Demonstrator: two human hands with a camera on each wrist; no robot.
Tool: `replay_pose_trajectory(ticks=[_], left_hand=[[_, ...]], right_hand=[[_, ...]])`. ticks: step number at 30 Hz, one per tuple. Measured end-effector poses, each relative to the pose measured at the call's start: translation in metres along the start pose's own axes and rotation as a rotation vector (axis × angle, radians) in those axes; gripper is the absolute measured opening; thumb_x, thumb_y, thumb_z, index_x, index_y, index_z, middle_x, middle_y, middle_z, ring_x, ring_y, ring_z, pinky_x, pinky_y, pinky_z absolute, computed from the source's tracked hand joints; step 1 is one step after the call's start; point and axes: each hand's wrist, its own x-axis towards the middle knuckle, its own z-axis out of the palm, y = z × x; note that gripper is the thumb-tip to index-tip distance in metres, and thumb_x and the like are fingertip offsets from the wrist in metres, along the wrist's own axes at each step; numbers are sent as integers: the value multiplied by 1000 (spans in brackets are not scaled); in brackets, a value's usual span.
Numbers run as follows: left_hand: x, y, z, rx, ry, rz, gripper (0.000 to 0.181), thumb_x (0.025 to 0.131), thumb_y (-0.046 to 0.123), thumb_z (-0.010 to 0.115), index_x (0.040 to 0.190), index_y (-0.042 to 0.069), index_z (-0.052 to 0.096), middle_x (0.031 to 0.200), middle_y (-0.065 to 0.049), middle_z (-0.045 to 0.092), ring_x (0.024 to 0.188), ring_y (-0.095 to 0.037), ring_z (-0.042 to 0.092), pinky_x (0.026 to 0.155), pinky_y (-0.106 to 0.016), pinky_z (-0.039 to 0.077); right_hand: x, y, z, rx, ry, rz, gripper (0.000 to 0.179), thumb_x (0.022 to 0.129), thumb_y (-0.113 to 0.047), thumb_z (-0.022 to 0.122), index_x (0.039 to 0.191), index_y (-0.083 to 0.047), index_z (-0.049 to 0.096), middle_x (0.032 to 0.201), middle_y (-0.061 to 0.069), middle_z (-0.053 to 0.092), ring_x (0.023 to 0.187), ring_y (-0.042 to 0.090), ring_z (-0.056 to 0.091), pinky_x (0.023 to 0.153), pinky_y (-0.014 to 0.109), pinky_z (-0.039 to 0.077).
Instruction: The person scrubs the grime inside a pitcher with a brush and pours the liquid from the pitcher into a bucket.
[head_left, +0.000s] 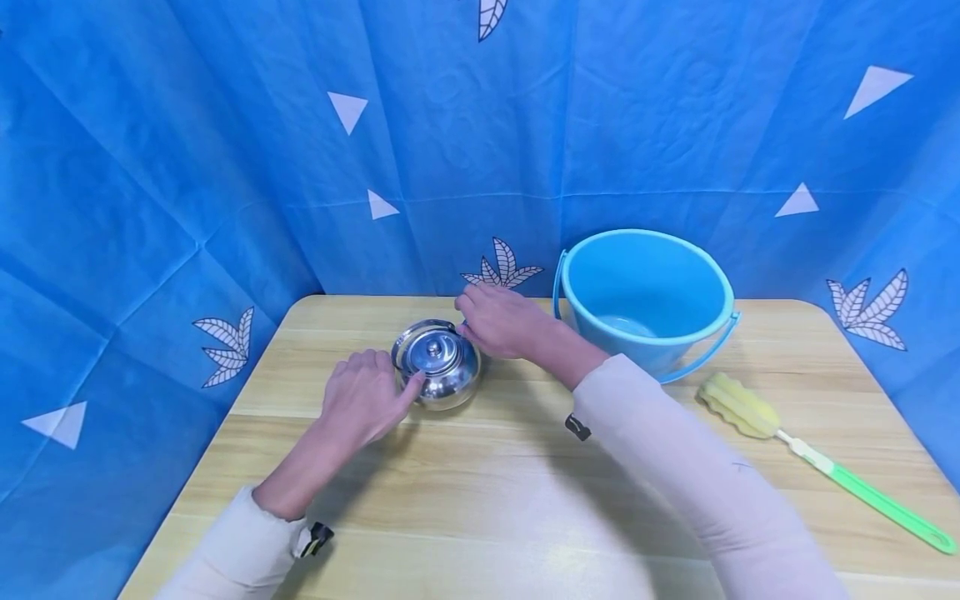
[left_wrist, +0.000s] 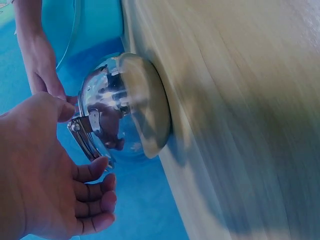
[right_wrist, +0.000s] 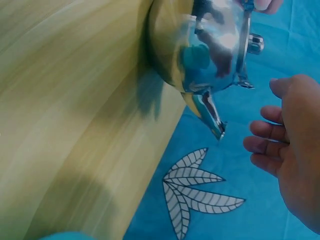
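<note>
A shiny steel kettle [head_left: 448, 385] with a knobbed lid [head_left: 433, 351] stands upright on the table, its handle [left_wrist: 85, 137] folded down to one side. My left hand [head_left: 365, 398] is at the kettle's near left side, thumb and loosely bent fingers around the folded handle. The index fingertip [left_wrist: 101, 163] overlaps the handle; whether it touches cannot be told. On the spout side is my right hand [head_left: 501, 320]. In the right wrist view its fingers [right_wrist: 267, 131] are loosely bent, apart from the kettle and its spout [right_wrist: 207, 112], and hold nothing.
Right of the kettle stands a light blue bucket [head_left: 651, 292] with its handle [head_left: 703, 360] hanging down. A yellow sponge brush [head_left: 738, 406] with a green handle [head_left: 888, 506] lies at the table's right. Blue patterned cloth [head_left: 480, 125] hangs behind the wooden table [head_left: 465, 500].
</note>
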Motion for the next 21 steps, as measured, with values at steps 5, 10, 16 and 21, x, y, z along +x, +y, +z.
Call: replay_pose_trajectory(ticks=[5,10,16,21], left_hand=[[-1,2,0,20,-8,-30,69,82,64,24,87,-1,49,74,-10,43,69,-26,42,61,-39,34],[-1,5,0,44,0,-43,66,83,61,26,84,-1,50,74,-11,44,69,-27,43,62,-39,35],[1,8,3,84,-5,-32,67,84,60,25,86,-3,49,75,-13,44,71,-28,44,64,-40,36],[2,10,7,104,19,-31,63,84,56,26,81,-3,48,71,-13,42,67,-29,43,61,-40,35]], right_hand=[[9,-5,6,25,-36,-28,41,92,-37,37,119,-9,47,108,2,48,101,15,46,89,31,37],[13,-9,11,16,-32,-94,38,92,-33,40,116,-6,51,106,6,52,99,19,50,87,32,40],[15,-10,18,-23,18,-137,26,89,-21,49,107,-5,58,96,6,58,84,16,56,73,25,46],[15,-11,20,-8,15,-114,21,86,-12,51,104,-5,60,92,6,59,77,15,56,67,23,47]])
